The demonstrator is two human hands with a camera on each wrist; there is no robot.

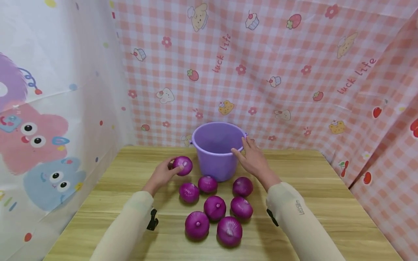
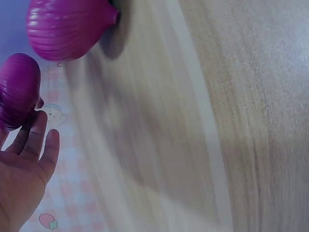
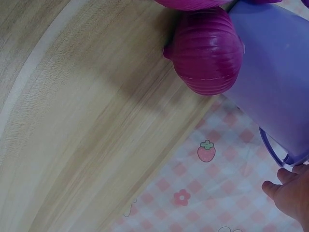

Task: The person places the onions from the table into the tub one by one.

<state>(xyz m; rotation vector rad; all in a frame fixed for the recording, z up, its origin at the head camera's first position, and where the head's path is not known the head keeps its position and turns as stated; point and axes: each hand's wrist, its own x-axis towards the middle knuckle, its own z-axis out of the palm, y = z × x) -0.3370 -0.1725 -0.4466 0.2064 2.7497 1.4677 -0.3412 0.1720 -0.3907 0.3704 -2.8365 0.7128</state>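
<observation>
In the head view, my left hand (image 1: 163, 175) grips a purple-red onion (image 1: 183, 166) and holds it just left of a purple bucket (image 1: 218, 165). The left wrist view shows the same onion (image 2: 19, 89) at the fingers. My right hand (image 1: 255, 159) touches the right side of the bucket's rim, thumb at the front and fingers farther back. In the right wrist view its fingertips lie by the bucket's rim and handle (image 3: 270, 147). Several more onions (image 1: 214, 208) stand on the table in front of the bucket, one of them (image 1: 242, 186) below my right hand.
A wood-grain table (image 1: 287, 170) carries everything. Behind it hangs a pink checked cloth (image 1: 209, 87) with cartoon prints, close to the bucket. Another printed cloth (image 1: 81, 108) hangs along the left.
</observation>
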